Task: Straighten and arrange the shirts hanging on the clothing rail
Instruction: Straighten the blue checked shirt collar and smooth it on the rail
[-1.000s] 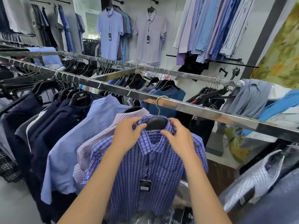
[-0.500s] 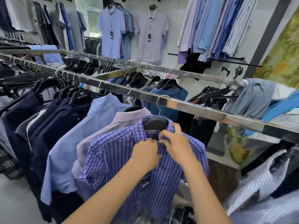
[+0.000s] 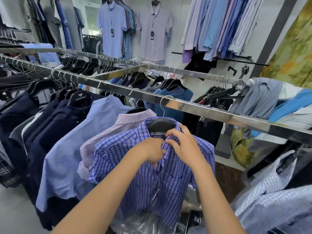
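Note:
A blue checked short-sleeved shirt hangs on a black hanger from the steel clothing rail. My left hand pinches the shirt's front placket just under the collar. My right hand grips the collar and the other placket edge beside it. Both hands meet at the top button area. Behind this shirt hang a pink checked shirt, a light blue shirt and several navy shirts on the same rail.
A second rail with dark garments runs behind. Shirts hang on the back wall. Clothes lie piled at the right end of the rail. A pale checked shirt hangs at lower right. Plastic wrap lies below.
My hands have slid down from the collar sides to the front placket under the collar and come together there. The shirt has stayed on the rail.

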Tool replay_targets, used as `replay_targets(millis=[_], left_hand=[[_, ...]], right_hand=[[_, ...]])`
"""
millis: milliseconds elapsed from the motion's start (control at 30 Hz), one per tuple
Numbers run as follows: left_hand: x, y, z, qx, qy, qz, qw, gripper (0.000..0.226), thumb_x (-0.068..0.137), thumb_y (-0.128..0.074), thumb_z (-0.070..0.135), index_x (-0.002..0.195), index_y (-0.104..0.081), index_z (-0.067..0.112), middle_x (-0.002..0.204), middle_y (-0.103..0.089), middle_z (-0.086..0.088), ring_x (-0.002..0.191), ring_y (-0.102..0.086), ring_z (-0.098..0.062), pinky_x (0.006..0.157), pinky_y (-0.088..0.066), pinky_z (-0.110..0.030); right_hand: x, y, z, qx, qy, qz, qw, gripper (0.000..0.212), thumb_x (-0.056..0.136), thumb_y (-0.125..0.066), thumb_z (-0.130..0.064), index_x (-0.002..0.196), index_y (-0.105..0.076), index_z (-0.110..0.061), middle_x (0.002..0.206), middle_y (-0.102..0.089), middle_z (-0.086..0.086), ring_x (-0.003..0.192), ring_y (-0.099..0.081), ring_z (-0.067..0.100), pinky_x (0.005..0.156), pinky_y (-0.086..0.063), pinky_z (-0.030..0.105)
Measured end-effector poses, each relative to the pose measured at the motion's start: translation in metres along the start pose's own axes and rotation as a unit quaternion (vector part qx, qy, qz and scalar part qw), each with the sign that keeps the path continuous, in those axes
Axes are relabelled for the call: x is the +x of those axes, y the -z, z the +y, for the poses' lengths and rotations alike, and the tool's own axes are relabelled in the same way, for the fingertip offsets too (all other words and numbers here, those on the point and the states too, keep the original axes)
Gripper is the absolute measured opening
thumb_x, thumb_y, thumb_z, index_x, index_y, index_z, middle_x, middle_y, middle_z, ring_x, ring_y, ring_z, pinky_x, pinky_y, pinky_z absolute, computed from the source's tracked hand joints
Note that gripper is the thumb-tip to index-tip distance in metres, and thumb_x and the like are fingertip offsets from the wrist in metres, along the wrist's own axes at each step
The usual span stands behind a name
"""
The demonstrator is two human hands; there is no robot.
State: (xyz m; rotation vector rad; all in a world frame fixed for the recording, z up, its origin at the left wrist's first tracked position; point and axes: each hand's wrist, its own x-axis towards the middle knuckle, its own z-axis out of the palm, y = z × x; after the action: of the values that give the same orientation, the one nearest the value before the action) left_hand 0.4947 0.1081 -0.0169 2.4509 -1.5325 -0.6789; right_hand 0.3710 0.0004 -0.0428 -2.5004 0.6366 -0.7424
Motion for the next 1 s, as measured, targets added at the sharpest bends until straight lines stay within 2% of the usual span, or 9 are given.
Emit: replay_targets(millis=[100, 233, 367, 467, 600, 667, 833, 933, 1000], left_hand=[[-0.004, 0.0, 0.004, 0.142, 0.001, 0.07, 0.987, 0.021, 0.094, -0.062, 0.032, 0.102, -0.057, 0.014, 0.084, -0.064, -0.002, 0.083, -0.065, -0.02, 0.077, -0.054, -0.037], [-0.005, -0.007, 0.006, 0.129, 0.027, 0.156, 0.979, 0.008, 0.089, -0.061, 0.017, 0.088, -0.054, 0.015, 0.096, -0.057, -0.007, 0.081, -0.053, -0.025, 0.066, -0.042, -0.034], [-0.005, -0.008, 0.0, 0.09, 0.026, 0.171, 0.981, 0.006, 0.084, -0.064, 0.016, 0.086, -0.069, 0.016, 0.084, -0.06, -0.003, 0.073, -0.055, -0.023, 0.062, -0.045, -0.034], [-0.007, -0.011, -0.003, 0.075, 0.014, 0.171, 0.982, 0.007, 0.079, -0.065, 0.011, 0.08, -0.072, 0.014, 0.075, -0.062, -0.004, 0.068, -0.058, -0.025, 0.061, -0.048, -0.033], [-0.008, -0.011, -0.008, 0.065, 0.008, 0.17, 0.983, 0.012, 0.076, -0.065, 0.01, 0.065, -0.061, 0.013, 0.063, -0.052, -0.003, 0.059, -0.051, -0.024, 0.055, -0.045, -0.033], [-0.008, -0.01, -0.009, 0.067, 0.007, 0.17, 0.983, 0.016, 0.075, -0.064, 0.008, 0.062, -0.057, 0.014, 0.061, -0.05, -0.003, 0.058, -0.049, -0.023, 0.053, -0.043, -0.032], [-0.011, -0.014, -0.005, 0.057, 0.009, 0.191, 0.98, 0.015, 0.077, -0.067, 0.014, 0.065, -0.058, 0.017, 0.072, -0.059, -0.002, 0.071, -0.06, -0.027, 0.057, -0.044, -0.033], [-0.013, -0.017, 0.005, 0.049, 0.0, 0.264, 0.963, 0.016, 0.086, -0.067, 0.031, 0.08, -0.06, 0.019, 0.08, -0.059, 0.002, 0.078, -0.058, -0.022, 0.059, -0.042, -0.032], [-0.015, -0.019, 0.02, 0.053, -0.011, 0.317, 0.947, 0.024, 0.088, -0.065, 0.04, 0.086, -0.057, 0.018, 0.084, -0.059, 0.002, 0.08, -0.058, -0.023, 0.061, -0.043, -0.033]], right_hand=[[0.001, 0.004, -0.001, 0.0, 0.003, -0.011, 1.0, 0.006, 0.096, -0.064, -0.03, 0.099, -0.062, -0.035, 0.131, -0.042, -0.01, 0.095, -0.049, 0.006, 0.083, -0.041, 0.029], [0.001, 0.003, -0.001, 0.015, 0.024, 0.003, 1.0, 0.014, 0.095, -0.066, -0.029, 0.105, -0.061, -0.037, 0.119, -0.051, -0.011, 0.093, -0.052, 0.0, 0.084, -0.044, 0.028], [-0.005, 0.01, -0.001, 0.092, 0.003, 0.015, 0.996, 0.041, 0.094, -0.068, -0.018, 0.126, -0.052, -0.04, 0.103, -0.055, -0.023, 0.056, -0.049, -0.005, 0.065, -0.038, 0.014], [-0.011, 0.016, 0.014, 0.138, -0.043, 0.025, 0.989, 0.07, 0.093, -0.068, -0.009, 0.141, -0.035, -0.048, 0.126, -0.055, -0.023, 0.044, -0.041, 0.008, 0.055, -0.042, 0.02], [-0.023, 0.034, 0.05, 0.07, -0.164, -0.029, 0.984, 0.09, 0.088, -0.069, -0.006, 0.153, -0.019, -0.044, 0.143, -0.048, -0.007, 0.07, -0.057, -0.001, 0.072, -0.046, 0.023], [-0.032, 0.039, 0.065, 0.078, -0.226, -0.061, 0.969, 0.094, 0.086, -0.071, -0.004, 0.155, -0.016, -0.036, 0.134, -0.054, -0.003, 0.084, -0.058, -0.001, 0.077, -0.048, 0.028], [-0.054, 0.044, 0.109, 0.089, -0.339, -0.072, 0.934, 0.059, 0.083, -0.08, -0.009, 0.13, -0.047, -0.022, 0.101, -0.069, 0.003, 0.088, -0.068, 0.017, 0.087, -0.057, 0.044], [-0.07, 0.047, 0.123, 0.064, -0.347, -0.128, 0.927, 0.02, 0.086, -0.078, -0.024, 0.103, -0.073, -0.016, 0.098, -0.076, 0.003, 0.088, -0.07, 0.016, 0.09, -0.056, 0.039], [-0.081, 0.05, 0.126, 0.047, -0.363, -0.174, 0.914, 0.021, 0.086, -0.077, -0.032, 0.09, -0.078, -0.012, 0.088, -0.077, 0.004, 0.077, -0.068, 0.015, 0.077, -0.051, 0.034]])
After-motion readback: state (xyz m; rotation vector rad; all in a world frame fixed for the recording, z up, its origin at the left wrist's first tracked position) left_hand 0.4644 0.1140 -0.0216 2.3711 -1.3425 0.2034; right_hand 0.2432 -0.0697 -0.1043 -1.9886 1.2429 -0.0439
